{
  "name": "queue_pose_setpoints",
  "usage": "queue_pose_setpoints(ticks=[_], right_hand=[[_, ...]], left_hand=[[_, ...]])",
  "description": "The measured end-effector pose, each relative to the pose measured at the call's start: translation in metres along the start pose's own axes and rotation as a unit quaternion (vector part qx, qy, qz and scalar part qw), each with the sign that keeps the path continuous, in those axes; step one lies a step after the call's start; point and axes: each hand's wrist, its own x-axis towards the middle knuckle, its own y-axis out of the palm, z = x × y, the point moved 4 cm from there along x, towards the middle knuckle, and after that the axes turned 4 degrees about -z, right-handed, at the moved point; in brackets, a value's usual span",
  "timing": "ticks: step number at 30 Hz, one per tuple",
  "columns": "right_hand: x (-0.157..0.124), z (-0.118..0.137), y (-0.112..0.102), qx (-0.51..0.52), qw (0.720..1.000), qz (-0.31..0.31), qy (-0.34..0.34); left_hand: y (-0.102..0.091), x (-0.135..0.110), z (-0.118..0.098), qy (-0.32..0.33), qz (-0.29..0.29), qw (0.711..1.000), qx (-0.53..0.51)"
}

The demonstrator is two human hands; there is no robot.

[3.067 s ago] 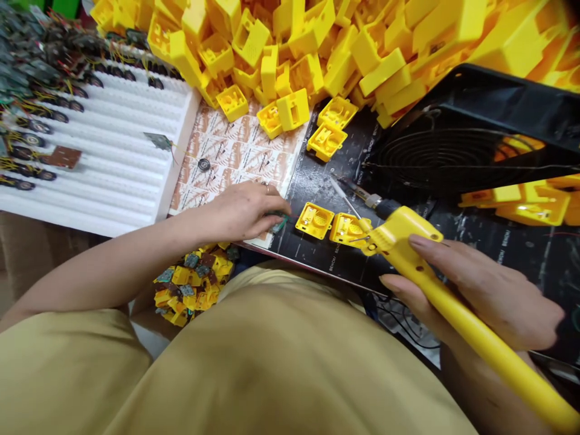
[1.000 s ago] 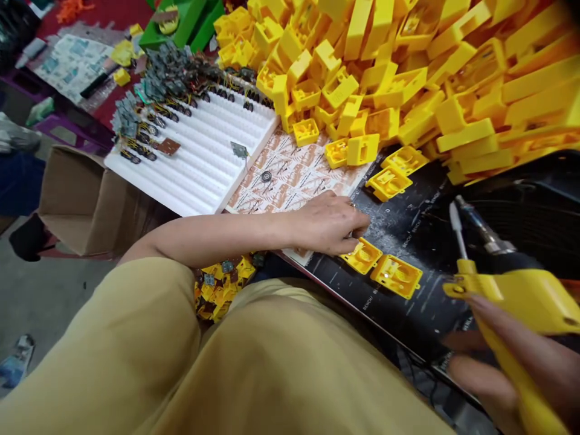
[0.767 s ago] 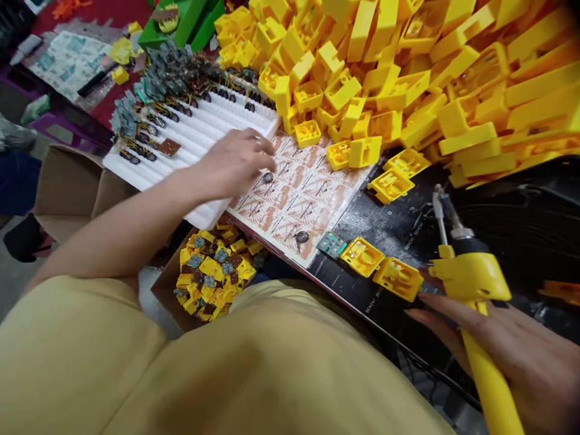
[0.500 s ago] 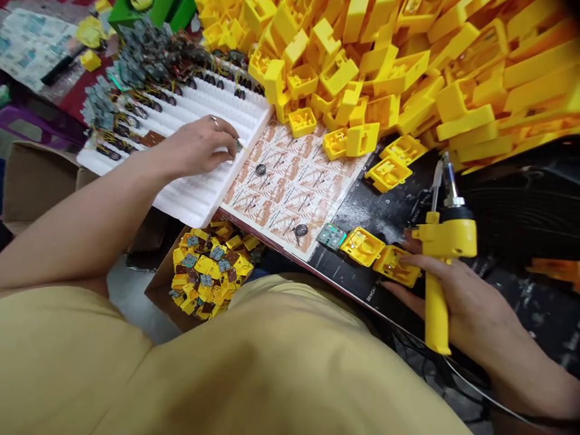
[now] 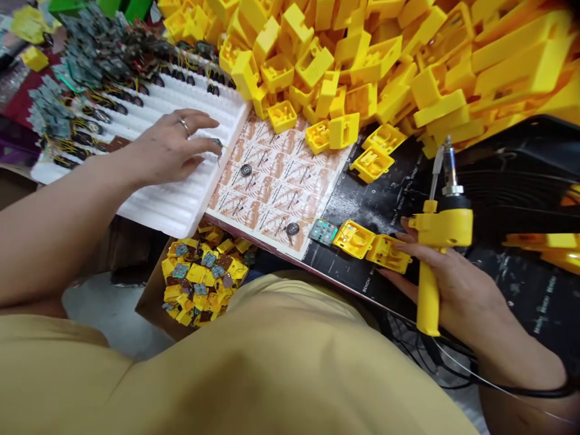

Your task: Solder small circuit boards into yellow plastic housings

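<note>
Head view: at far left a board heap (image 5: 99, 45) crowds the upper and left parts of a white tray (image 5: 158, 208), with discs and yellow wires showing along its edge. A brown board (image 5: 118, 143) lies on the tray beyond my forearm. My left grip (image 5: 174, 148) hovers over the tray, fingers loosely spread, with a ring on one. A small board (image 5: 217, 144) shows at my forefinger's tip, mostly hidden; I cannot tell whether I have hold of it.

Below, by my lap, a carton (image 5: 151, 296) is full of yellow cases and boards. Right of the tray, a patterned sheet (image 5: 272, 199) bears an upper disc (image 5: 246, 170) and a lower disc (image 5: 293, 228). Above, a case heap (image 5: 317, 66) spreads away to the right.

Next, on the black table (image 5: 333, 270), a green board (image 5: 323, 231) lies just beside the first case (image 5: 354, 238), hollow side up; the second case (image 5: 389, 254) adjoins it. My right grip (image 5: 457, 284) is closed on a yellow soldering gun (image 5: 444, 228), tip pointing up, its fingertips and thumb near the second case; whether they touch it I cannot tell. A black fan (image 5: 502, 172) stands farther right.
</note>
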Motion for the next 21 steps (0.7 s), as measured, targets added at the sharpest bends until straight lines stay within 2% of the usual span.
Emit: queue_pose_setpoints(ticks=[3,7,9,12,14,18,21], right_hand=[[0.002,0.004,-0.001,-0.024,0.999,-0.006,-0.043],[-0.001,0.002,0.001,-0.024,0.999,0.005,-0.023],[-0.004,0.002,0.001,-0.016,1.0,0.006,-0.026],[-0.006,0.003,0.0,-0.003,0.999,-0.006,-0.031],[-0.007,0.003,-0.001,-0.001,1.0,-0.008,-0.022],[-0.006,0.004,-0.003,-0.012,1.0,-0.006,-0.025],[-0.006,0.003,-0.001,-0.01,1.0,0.002,-0.022]], left_hand=[[0.005,0.012,-0.008,0.002,0.015,1.0,0.021],[0.002,0.023,-0.013,0.029,0.031,0.998,0.039],[-0.001,0.024,-0.008,0.039,0.018,0.998,0.037],[-0.007,0.02,0.005,-0.004,-0.035,0.999,0.037],[-0.008,0.016,0.008,-0.01,-0.045,0.998,0.048],[0.001,0.012,-0.005,0.05,0.025,0.993,0.102],[0.005,0.015,-0.012,0.038,0.045,0.992,0.115]])
